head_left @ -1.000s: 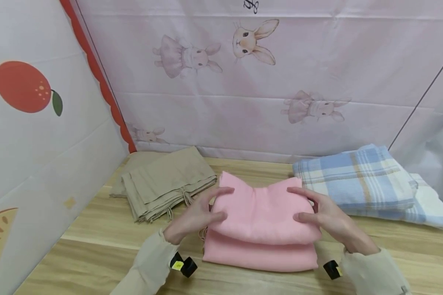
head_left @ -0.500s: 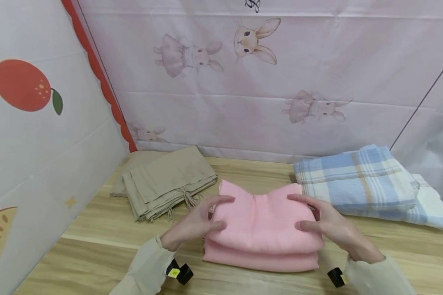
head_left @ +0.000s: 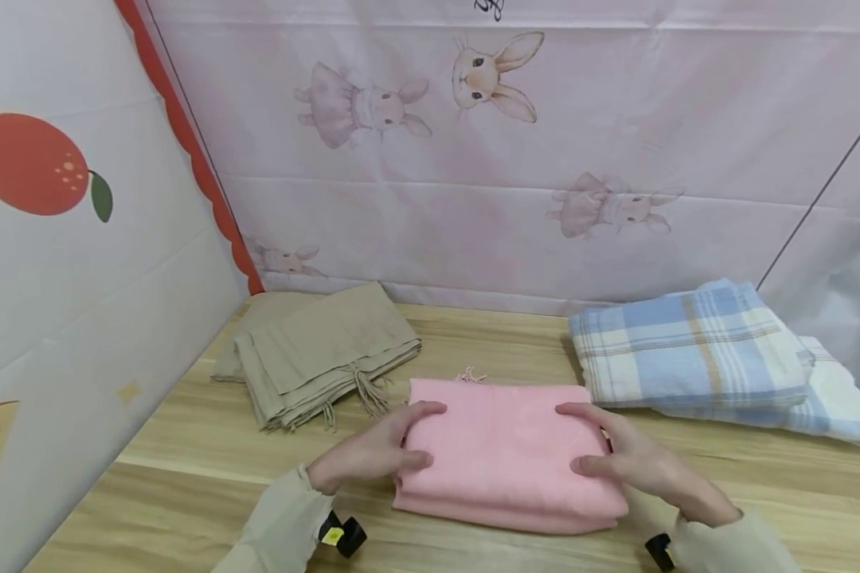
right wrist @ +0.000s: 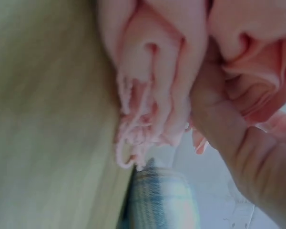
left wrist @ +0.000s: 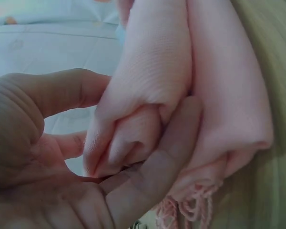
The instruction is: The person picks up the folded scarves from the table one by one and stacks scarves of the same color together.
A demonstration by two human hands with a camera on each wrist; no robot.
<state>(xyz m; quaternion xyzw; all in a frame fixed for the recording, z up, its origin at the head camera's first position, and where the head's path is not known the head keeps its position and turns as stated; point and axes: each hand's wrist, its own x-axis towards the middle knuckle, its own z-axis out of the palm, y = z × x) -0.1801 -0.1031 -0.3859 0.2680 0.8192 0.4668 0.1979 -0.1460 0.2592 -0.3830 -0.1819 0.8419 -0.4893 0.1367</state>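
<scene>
While the left hand [head_left: 373,454] and right hand [head_left: 636,458] gripped the pink shawl [head_left: 498,450], fingers [head_left: 426,409] curled half-open round its edges. Tabletop [head_left: 179,493] showed leftward.

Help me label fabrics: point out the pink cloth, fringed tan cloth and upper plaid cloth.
Pink cloth [head_left: 505,450], head view, middle of top.
Fringed tan cloth [head_left: 333,338], head view, top face.
Upper plaid cloth [head_left: 688,350], head view, top face.

Wooden table [head_left: 186,485], pale grain [head_left: 222,461] running left to right. Pale-pink sheet [head_left: 430,239] hangs upright behind, creased, rabbit prints [head_left: 476,78] lying sideways. White sheet [head_left: 136,294] along left side, red fruit print [head_left: 32,163]. Red scalloped edging [head_left: 204,179] runs down the corner. Light soft, even.
</scene>
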